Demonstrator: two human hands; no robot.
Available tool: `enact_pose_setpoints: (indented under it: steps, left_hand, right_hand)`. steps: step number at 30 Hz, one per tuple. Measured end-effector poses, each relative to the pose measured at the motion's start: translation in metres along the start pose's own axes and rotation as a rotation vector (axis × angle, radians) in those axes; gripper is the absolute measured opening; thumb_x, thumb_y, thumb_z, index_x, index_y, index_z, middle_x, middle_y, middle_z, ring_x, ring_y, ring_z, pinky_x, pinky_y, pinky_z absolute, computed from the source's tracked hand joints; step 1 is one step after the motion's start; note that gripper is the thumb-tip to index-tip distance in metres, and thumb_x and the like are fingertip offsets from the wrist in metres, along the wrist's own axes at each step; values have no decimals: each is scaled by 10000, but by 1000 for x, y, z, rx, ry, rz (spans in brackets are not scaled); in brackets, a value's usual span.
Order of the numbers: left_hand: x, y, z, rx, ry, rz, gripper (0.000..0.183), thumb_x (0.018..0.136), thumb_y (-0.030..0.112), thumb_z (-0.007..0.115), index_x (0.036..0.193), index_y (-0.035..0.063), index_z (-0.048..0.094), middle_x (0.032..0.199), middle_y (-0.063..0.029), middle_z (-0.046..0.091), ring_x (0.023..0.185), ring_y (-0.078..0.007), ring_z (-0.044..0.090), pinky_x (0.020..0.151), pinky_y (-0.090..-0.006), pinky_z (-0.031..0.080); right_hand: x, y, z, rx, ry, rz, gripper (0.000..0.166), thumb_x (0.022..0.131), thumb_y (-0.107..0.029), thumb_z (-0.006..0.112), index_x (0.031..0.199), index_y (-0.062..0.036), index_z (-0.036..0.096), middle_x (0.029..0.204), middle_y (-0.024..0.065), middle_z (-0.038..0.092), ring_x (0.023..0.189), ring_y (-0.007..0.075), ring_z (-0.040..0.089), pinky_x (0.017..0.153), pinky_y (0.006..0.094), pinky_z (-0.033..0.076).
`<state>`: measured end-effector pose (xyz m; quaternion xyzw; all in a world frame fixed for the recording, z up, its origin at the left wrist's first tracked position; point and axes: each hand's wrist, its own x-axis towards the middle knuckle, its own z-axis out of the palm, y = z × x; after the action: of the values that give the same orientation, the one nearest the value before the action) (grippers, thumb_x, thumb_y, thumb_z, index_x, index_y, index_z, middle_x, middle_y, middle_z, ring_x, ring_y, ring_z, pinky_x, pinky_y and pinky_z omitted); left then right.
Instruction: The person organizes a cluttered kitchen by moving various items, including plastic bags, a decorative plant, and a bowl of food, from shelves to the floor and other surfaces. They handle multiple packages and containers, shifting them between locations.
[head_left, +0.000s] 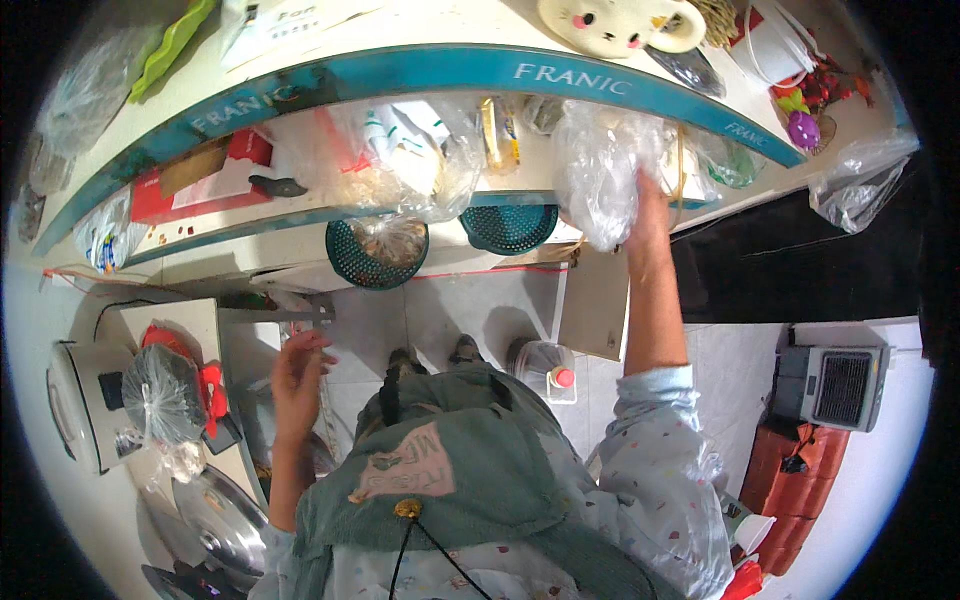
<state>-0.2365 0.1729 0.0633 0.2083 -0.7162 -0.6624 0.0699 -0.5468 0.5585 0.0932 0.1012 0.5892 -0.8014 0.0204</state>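
Observation:
On the right side of the middle shelf, my right hand (646, 206) is at a crumpled clear plastic bag (598, 176). My fingers are mostly hidden against the bag's right side, and it hangs over the shelf edge. My left hand (298, 371) hovers low at the left, above the floor, its fingers loosely bent with nothing seen in them. Left of the bag lie a yellow packet (498, 135) and a large clear bag (420, 161) with white and green-marked contents. Below them are two dark green perforated baskets (512, 227), one partly covered by a bag.
A teal-edged upper shelf (427, 67) holds a cat-face mug (619, 26) and a white bucket (772, 45). On the floor stands a clear jug with a red cap (544, 367). At left are a rice cooker (90, 405) and a metal lid (217, 525).

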Motion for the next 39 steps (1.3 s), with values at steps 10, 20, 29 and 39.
enact_pose_setpoints:
  steps: [10, 20, 29, 39]
  left_hand:
    - [56, 28, 131, -61, -618, 10, 379, 857, -1, 500, 1230, 40, 443, 1101, -90, 572, 898, -146, 585, 790, -276, 462]
    - [72, 13, 142, 7, -578, -127, 309, 877, 61, 499, 1185, 57, 505, 1049, -83, 608, 830, -126, 592, 719, -255, 463]
    - [66, 14, 149, -1, -587, -165, 298, 874, 39, 496, 1171, 52, 515, 1028, -74, 614, 827, -121, 595, 710, -243, 458]
    - [54, 10, 118, -10, -475, -237, 267, 896, 65, 487, 1160, 41, 511, 1022, -92, 617, 857, -162, 595, 740, -292, 459]
  right_hand:
    - [-129, 65, -137, -1084, -444, -102, 316, 659, -88, 665, 943, 36, 607, 857, 193, 643, 770, 291, 623, 712, 377, 483]
    - [-186, 63, -264, -1820, -307, 377, 541, 753, -291, 668, 1203, -46, 492, 1104, 196, 578, 1053, 344, 533, 890, 413, 432]
    - [-27, 41, 73, -1032, -301, -803, 795, 654, -192, 756, 1312, -22, 343, 1242, 212, 436, 1121, 363, 450, 901, 391, 424]
    - [30, 77, 70, -363, -424, -253, 534, 780, -58, 611, 1277, -17, 417, 1168, 146, 546, 1028, 231, 550, 876, 311, 437]
